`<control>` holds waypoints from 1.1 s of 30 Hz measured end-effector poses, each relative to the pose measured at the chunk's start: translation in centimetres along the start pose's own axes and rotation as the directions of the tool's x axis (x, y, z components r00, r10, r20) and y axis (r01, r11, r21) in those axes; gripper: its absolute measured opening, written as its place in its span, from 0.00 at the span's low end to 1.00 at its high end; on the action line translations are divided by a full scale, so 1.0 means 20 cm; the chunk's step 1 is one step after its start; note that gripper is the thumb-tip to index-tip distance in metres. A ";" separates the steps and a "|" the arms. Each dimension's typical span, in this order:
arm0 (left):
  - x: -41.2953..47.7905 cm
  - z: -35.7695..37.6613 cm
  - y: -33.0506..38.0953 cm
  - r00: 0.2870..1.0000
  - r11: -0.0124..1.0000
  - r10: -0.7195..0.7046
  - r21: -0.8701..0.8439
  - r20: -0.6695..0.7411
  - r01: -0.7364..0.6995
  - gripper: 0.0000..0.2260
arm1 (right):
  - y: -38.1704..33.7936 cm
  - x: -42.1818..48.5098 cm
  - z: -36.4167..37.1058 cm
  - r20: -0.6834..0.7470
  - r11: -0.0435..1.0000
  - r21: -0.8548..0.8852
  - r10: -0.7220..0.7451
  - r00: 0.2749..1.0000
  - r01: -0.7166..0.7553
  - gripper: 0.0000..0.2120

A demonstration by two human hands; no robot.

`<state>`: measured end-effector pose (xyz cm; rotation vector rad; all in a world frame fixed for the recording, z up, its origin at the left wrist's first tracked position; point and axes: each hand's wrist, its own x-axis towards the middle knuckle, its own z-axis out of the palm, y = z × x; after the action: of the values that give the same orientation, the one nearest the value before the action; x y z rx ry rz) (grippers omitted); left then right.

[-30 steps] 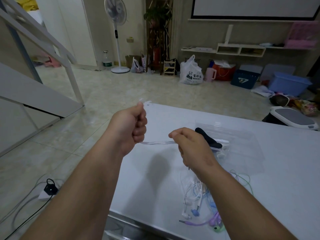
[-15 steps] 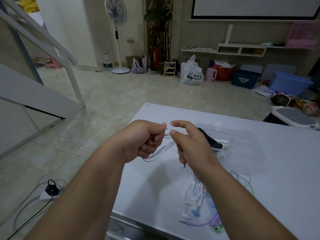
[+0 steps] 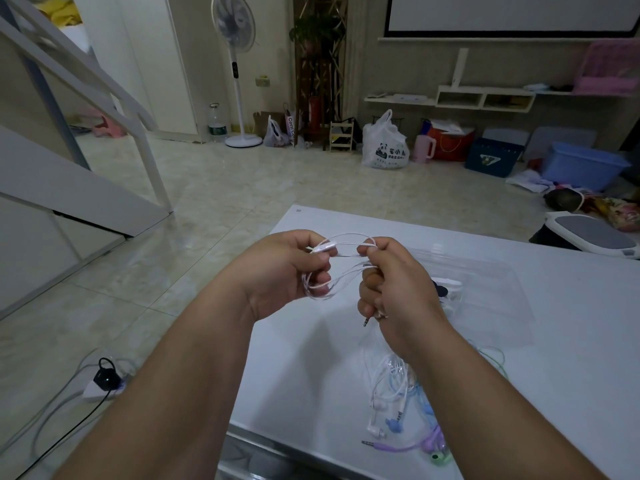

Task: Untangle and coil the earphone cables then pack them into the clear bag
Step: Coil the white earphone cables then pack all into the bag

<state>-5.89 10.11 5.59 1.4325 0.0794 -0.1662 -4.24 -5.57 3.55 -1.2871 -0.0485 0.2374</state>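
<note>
Both hands are curled tight on the white earphone cable [image 3: 349, 235]: the left hand [image 3: 284, 271] pinches its inline remote [image 3: 323, 247], the right hand [image 3: 401, 292] grips the loops, jack plug [image 3: 366, 322] dangling beneath. The clear bag [image 3: 495, 306] lies just beyond the right hand, the tangled pile [image 3: 398, 386] under its wrist.

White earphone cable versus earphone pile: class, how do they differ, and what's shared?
The white earphone cable is held up, looped between the left hand and right hand; the earphone pile lies tangled on the table. The cable is white; the pile is multicoloured. Both are outside the clear bag.
</note>
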 end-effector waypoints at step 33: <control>-0.01 0.09 0.00 0.995 0.995 0.104 0.007 0.007 -0.104 0.12 | 0.07 0.03 -0.02 -0.316 0.991 -0.089 0.065 0.946 -0.098 0.10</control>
<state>-6.11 8.26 5.88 1.4395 -0.0019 -0.0856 -3.72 -5.38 2.01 -1.4194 0.2675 0.0992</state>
